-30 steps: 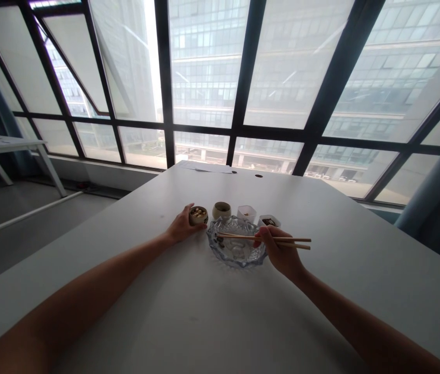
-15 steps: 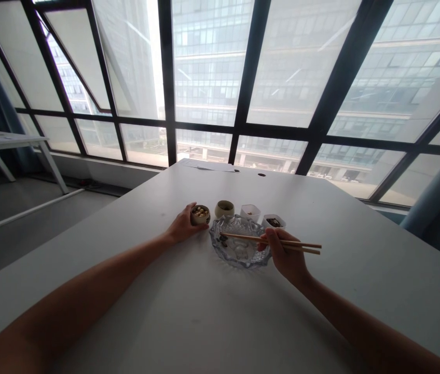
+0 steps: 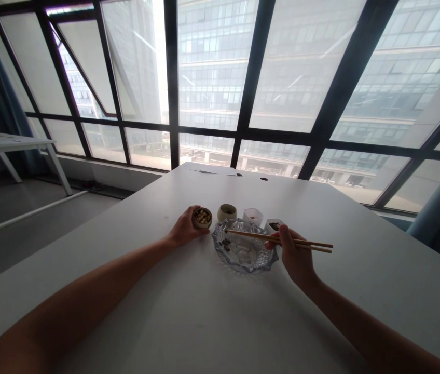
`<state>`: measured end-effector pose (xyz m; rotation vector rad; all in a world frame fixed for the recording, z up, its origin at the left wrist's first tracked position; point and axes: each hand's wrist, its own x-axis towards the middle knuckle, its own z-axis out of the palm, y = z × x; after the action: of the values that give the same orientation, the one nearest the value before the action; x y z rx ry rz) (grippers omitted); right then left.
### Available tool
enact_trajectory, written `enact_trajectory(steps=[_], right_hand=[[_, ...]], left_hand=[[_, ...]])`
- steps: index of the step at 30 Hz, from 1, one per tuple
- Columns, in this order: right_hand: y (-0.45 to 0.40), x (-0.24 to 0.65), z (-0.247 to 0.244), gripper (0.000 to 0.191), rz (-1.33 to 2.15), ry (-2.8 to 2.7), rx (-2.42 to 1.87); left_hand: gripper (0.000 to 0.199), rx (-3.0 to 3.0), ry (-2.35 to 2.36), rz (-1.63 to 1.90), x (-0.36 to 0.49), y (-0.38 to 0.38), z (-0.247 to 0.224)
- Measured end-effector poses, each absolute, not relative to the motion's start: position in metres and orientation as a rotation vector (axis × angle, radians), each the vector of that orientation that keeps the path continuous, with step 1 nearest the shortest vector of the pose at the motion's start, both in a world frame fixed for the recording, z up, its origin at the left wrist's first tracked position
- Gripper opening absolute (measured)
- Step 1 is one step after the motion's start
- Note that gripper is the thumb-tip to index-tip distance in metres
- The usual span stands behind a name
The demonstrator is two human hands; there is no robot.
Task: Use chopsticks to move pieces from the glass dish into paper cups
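My left hand (image 3: pixel 186 228) is wrapped round a small round cup (image 3: pixel 202 218) of pale, nut-like pieces, its mouth tilted towards me. In my right hand (image 3: pixel 293 253) is a pair of chopsticks (image 3: pixel 251 235), pointing left across a clear cut-glass bowl (image 3: pixel 245 266) with a wavy rim. The chopstick tips are over the bowl's far left part. Several small dark pieces (image 3: pixel 224 244) lie inside the bowl on the left. Behind the bowl stands a second round cup (image 3: pixel 227 212), its contents too dim to name.
Right of that cup are a white plastic tub (image 3: pixel 252 215) with a little in it and another tub (image 3: pixel 271 223) of dark pieces, partly behind my right hand. Paper (image 3: pixel 212 170) lies at the far end of the white table (image 3: pixel 189 322). Another table (image 3: pixel 10 143) stands left.
My left hand has tipped the cup of nut-like pieces more towards me. The chopstick tips have lifted off the dark pieces in the bowl. The whole view has shifted slightly.
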<state>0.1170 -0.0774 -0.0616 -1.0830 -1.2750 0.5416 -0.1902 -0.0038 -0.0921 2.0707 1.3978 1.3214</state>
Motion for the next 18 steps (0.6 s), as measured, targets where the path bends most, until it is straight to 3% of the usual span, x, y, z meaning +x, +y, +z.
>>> enact_trajectory(steps=[11,18], right_hand=[[-0.064,0.123,-0.064,0.061,0.690,-1.076,-1.006],[-0.058,0.129,-0.066,0.062,0.679,-1.051,-1.008]], left_hand=[[0.097,1.793,1.457,1.073,-0.194,0.008,-0.073],[0.081,2.272,1.348,0.915,-0.166,0.056,-0.039]])
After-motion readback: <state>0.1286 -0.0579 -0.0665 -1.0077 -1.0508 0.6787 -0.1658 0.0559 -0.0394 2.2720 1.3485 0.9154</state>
